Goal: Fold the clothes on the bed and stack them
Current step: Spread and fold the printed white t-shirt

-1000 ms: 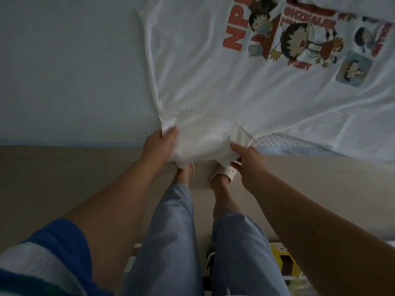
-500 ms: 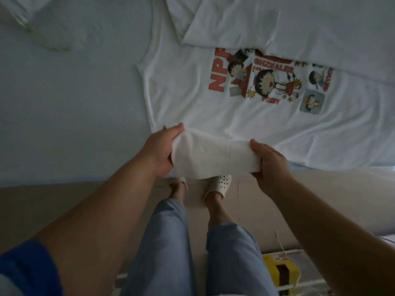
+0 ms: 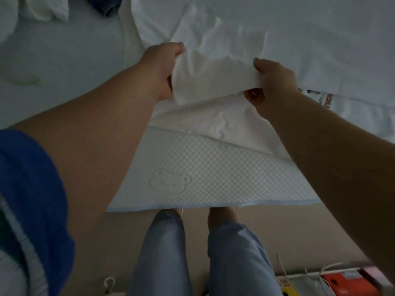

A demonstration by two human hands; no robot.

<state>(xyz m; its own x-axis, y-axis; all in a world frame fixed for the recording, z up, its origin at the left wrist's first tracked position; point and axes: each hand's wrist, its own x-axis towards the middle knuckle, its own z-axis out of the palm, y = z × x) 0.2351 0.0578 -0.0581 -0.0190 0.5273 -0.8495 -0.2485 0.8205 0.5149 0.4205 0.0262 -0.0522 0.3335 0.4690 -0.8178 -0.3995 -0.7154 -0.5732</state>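
Observation:
A white T-shirt (image 3: pixel 213 77) with a cartoon print lies on the bed, its lower hem lifted and carried over the body toward the far side. My left hand (image 3: pixel 162 65) grips the hem's left end. My right hand (image 3: pixel 273 82) pinches the hem's right end, about a forearm's length away. The cloth hangs slack between both hands. Only a sliver of the red print (image 3: pixel 324 99) shows to the right of my right wrist; the folded-over cloth hides the rest.
The bed (image 3: pixel 53 60) has a pale sheet and a checked mattress pad (image 3: pixel 213 178) with a bear emblem at its near edge. More white clothes (image 3: pixel 42 9) and a dark blue item (image 3: pixel 109 7) lie at the far left. A rack with boxes (image 3: pixel 333 283) stands on the floor, lower right.
Both hands have lifted the T-shirt's hem from the bed's near edge and carried it away from me over the print, which is now almost covered. The mattress pad beneath has come into view.

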